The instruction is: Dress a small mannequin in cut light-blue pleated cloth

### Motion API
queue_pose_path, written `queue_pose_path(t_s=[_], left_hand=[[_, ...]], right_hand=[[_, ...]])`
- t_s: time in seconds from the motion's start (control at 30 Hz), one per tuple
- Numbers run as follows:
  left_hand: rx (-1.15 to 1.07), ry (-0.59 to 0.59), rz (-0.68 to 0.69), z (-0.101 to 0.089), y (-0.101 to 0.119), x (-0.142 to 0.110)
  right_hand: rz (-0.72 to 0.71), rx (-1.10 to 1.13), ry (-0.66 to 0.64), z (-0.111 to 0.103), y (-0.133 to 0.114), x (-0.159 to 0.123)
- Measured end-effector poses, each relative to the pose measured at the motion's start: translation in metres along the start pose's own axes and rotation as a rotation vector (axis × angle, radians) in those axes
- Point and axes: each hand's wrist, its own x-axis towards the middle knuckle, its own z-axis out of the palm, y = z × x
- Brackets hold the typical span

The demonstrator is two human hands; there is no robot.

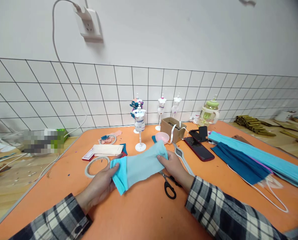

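Observation:
A light blue piece of thin fabric (pixel 144 166) is stretched between my two hands above the orange table. My left hand (pixel 102 181) pinches its left end, where a brighter turquoise band lies folded over. At the upper right corner my right hand (pixel 172 163) is closed on the cloth, thumb on top. Black-handled scissors (pixel 169 190) lie on the table beneath my right hand, their blades partly covered by the fabric and hand. Just beyond the cloth stands a small white mannequin (pixel 140 124) on a round base.
Rolls of tape (pixel 90 168) and folded cream cloth (pixel 107 150) lie left. Behind are more mini mannequins (pixel 161 106), a pink bowl (pixel 162 137) and a cardboard box (pixel 167 128). To the right are a phone (pixel 199 149), blue fabric strips (pixel 238 161) and a bottle (pixel 208 113).

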Motion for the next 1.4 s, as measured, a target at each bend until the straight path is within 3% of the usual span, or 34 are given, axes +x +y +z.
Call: queue_pose_path(t_s=[0.1,0.17,0.3,0.4,0.5,0.67,0.83,0.97,1.13,1.3,1.4], left_hand=[[-0.035,-0.054,-0.016,0.001,0.002,-0.002],[-0.048,-0.087,-0.097,0.004,0.004,-0.006],[-0.094,-0.046,-0.271,0.008,0.014,-0.012],[-0.160,0.003,-0.289,0.004,0.019,-0.014],[-0.194,-0.023,-0.312,-0.003,0.016,-0.015],[-0.172,-0.017,-0.283,-0.013,0.005,-0.017],[-0.181,0.020,-0.241,-0.015,0.006,-0.015],[-0.200,0.042,-0.241,-0.010,0.009,-0.015],[-0.195,0.045,-0.201,-0.007,0.007,-0.016],[-0.222,-0.044,-0.196,-0.013,0.007,-0.018],[-0.212,-0.031,-0.154,-0.016,0.011,-0.017]], right_hand=[[0.008,-0.011,-0.044,-0.002,0.001,0.002],[0.002,0.004,-0.058,-0.003,0.000,0.003],[-0.018,0.045,-0.049,-0.009,0.000,0.009],[-0.017,0.026,-0.039,-0.015,0.006,0.016],[-0.016,-0.030,-0.047,-0.017,0.013,0.021],[-0.005,-0.256,-0.044,-0.021,0.012,0.024],[0.014,-0.711,0.013,-0.043,-0.017,0.017],[0.055,-1.045,-0.220,-0.049,-0.036,-0.013],[0.137,-1.290,-0.507,-0.033,-0.043,-0.047],[0.181,-1.388,-0.571,-0.019,-0.045,-0.060],[0.161,-1.394,-0.561,-0.016,-0.044,-0.065]])
